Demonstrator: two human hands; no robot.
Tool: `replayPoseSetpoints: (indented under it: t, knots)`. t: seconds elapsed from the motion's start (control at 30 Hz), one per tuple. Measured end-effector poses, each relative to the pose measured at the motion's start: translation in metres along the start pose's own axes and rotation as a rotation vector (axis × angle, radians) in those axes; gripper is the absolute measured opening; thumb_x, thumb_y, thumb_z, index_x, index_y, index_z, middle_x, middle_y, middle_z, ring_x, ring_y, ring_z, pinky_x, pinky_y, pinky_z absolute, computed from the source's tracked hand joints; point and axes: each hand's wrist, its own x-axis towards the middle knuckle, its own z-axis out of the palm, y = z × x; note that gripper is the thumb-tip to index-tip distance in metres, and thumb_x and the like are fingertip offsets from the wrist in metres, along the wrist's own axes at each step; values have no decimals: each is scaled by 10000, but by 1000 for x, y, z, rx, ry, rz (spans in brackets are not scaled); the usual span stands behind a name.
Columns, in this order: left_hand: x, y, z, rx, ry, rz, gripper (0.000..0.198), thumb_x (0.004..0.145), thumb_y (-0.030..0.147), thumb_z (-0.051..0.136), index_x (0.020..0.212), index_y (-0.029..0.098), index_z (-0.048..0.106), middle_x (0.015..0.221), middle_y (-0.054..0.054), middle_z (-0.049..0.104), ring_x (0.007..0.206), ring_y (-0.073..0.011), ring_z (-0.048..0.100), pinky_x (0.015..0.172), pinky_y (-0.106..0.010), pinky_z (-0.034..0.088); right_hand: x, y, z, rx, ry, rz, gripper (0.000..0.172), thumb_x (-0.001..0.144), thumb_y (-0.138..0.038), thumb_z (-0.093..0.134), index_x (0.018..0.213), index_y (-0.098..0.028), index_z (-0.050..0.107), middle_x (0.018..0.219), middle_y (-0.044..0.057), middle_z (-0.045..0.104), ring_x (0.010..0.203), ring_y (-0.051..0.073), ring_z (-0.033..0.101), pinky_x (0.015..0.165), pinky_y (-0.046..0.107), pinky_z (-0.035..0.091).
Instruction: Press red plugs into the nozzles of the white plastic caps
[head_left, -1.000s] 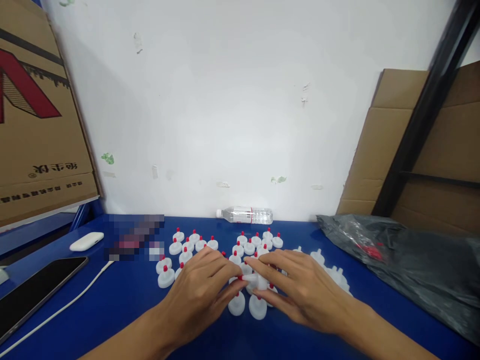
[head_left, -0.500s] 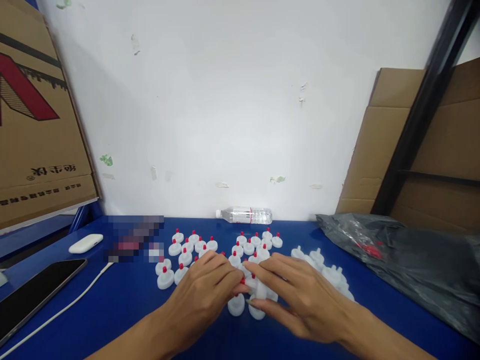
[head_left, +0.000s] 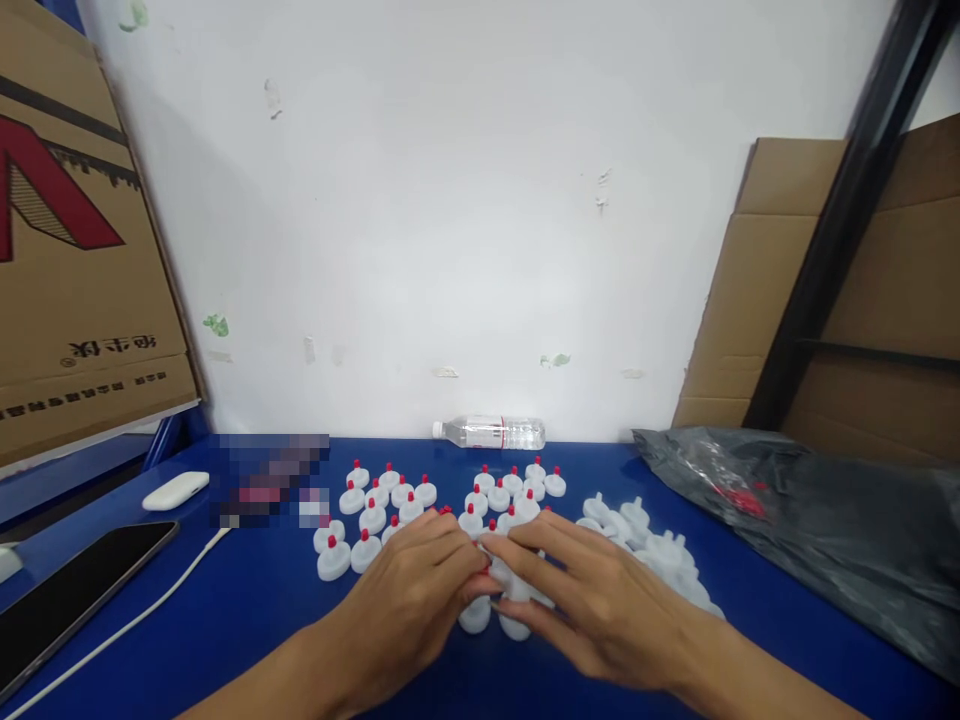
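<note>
My right hand [head_left: 600, 595] grips a white plastic nozzle cap [head_left: 513, 586] between thumb and fingers, its narrow end turned toward my left hand. Pinched in the fingertips of my left hand [head_left: 412, 580] is a small red tip cap [head_left: 484, 564], mostly hidden, right against the white piece. Whether the two are joined I cannot tell. Around both hands stand several white nozzle caps with red tips, such as one at the left [head_left: 333, 560] and one behind [head_left: 478, 498]. To the right lies a pile of white nozzle caps without red tips [head_left: 667, 552].
A clear water bottle [head_left: 491, 432] lies along the wall. On the left of the blue table [head_left: 247, 620] are a phone [head_left: 82, 600], a white earbud case [head_left: 176, 490] and a white cable [head_left: 161, 598]. A grey plastic bag [head_left: 825, 530] covers the right side, near cardboard [head_left: 750, 290].
The white nozzle cap in my right hand has tilted and moved slightly left, closer to the red tip cap in my left fingers. The view has shifted a little.
</note>
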Motion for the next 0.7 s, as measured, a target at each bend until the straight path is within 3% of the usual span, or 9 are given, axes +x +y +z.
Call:
replayPoseSetpoints:
  t: [0.17, 0.3, 0.43, 0.57, 0.7]
  knots:
    - [7, -8, -8, 147, 61, -83, 125, 1037, 137, 477, 1019, 152, 600, 845, -52, 647, 802, -208, 505, 721, -348, 437, 4, 17, -6, -79, 126, 38, 217, 1045, -229, 533, 1238, -176, 618, 1143, 99, 734, 972, 216, 703, 864, 373, 539]
    - [2, -23, -10, 301, -134, -221, 214, 1010, 107, 455, 1040, 154, 662, 947, -102, 649, 955, -280, 527, 826, -451, 497, -3, 41, -14, -128, 194, 191, 148, 1025, -216, 566, 1165, -203, 611, 1165, 85, 739, 984, 227, 704, 870, 399, 505]
    - [-6, -32, -2, 379, -330, -296, 210, 978, 139, 510, 1062, 167, 701, 1128, -153, 618, 1093, -339, 523, 917, -552, 508, -12, 64, -17, -126, 115, 375, 90, 1018, -206, 555, 1094, -228, 597, 1104, 59, 744, 972, 240, 701, 881, 419, 494]
    - [-11, -35, 4, 401, -398, -284, 258, 967, 100, 502, 1103, 187, 703, 1272, -167, 569, 1179, -350, 507, 963, -556, 505, -18, 78, -15, -131, 7, 497, 44, 1005, -259, 592, 1020, -232, 625, 1090, 61, 736, 947, 251, 690, 858, 422, 506]
    - [-15, -39, 6, 435, -459, -264, 358, 918, 16, 506, 1163, 193, 698, 1334, -178, 547, 1236, -380, 491, 975, -563, 499, -24, 91, -9, -168, -105, 574, 112, 991, -307, 630, 997, -224, 705, 1059, 78, 726, 927, 261, 681, 808, 402, 518]
